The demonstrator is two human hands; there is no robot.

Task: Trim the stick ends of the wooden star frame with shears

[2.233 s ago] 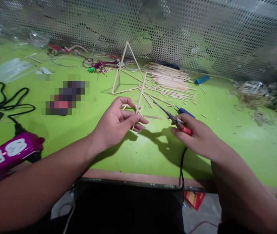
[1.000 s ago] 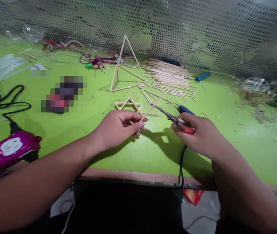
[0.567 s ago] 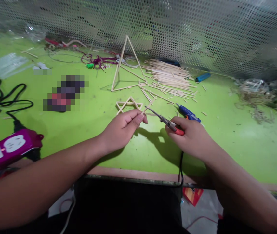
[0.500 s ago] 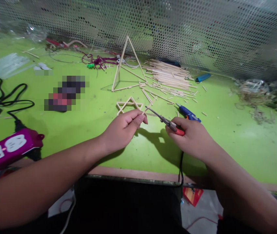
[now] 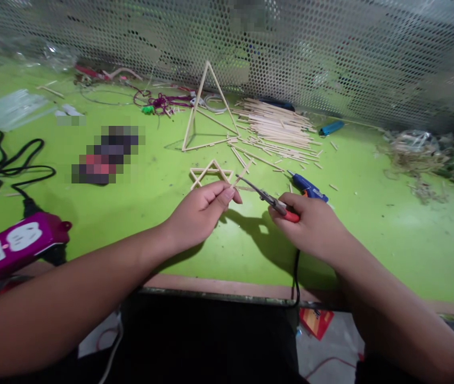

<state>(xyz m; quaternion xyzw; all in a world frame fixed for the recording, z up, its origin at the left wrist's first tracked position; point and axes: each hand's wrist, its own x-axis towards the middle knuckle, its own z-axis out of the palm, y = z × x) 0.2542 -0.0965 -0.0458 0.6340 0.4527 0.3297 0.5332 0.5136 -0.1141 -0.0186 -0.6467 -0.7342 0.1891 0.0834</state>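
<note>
Between the thumb and fingers of my left hand is a thin wooden stick, pinched near its lower end and pointing up and to the right. My right hand is wrapped round red-handled snips with slim metal blades. Their tips are at the stick, just past my left fingertips; whether they touch it I cannot tell. Behind my left hand lies a small star-shaped stick frame, its lower part hidden. Farther back stands a larger triangular stick frame. A blue glue gun lies just beyond my right hand.
A heap of wooden sticks lies at the back, with loose pieces in front. At left are a magenta power strip, a black cable and clear glue sticks. A perforated metal screen borders the green table.
The snips and my right hand have shifted very slightly left, towards the stick. My left hand keeps its pinch on the stick; the view has moved a little.
</note>
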